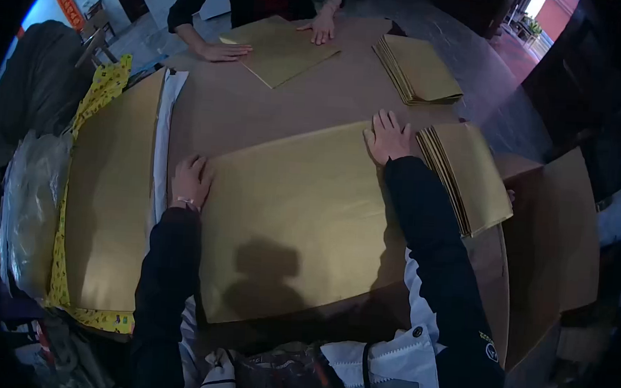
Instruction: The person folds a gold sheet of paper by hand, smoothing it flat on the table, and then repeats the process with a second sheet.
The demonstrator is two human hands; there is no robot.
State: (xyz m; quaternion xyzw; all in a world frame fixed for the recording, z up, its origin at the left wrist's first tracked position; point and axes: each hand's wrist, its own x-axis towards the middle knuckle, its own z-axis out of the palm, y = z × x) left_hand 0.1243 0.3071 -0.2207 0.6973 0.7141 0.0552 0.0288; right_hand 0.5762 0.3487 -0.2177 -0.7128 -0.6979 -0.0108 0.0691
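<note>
Although the red banner [66,5] at the far wall carries gold characters, I can't make them out, nor the small badge [491,351] on the right sleeve [440,227]. Before the wearer, a dull-gold paper sheet [303,201] lies flat on the desk [287,114], smooth, darkened by a shadow. The left hand [192,180] rests unclenched at its left edge; the right hand [388,137], fingers spread, presses its far-right corner. That sleeve hides some of the right edge.
</note>
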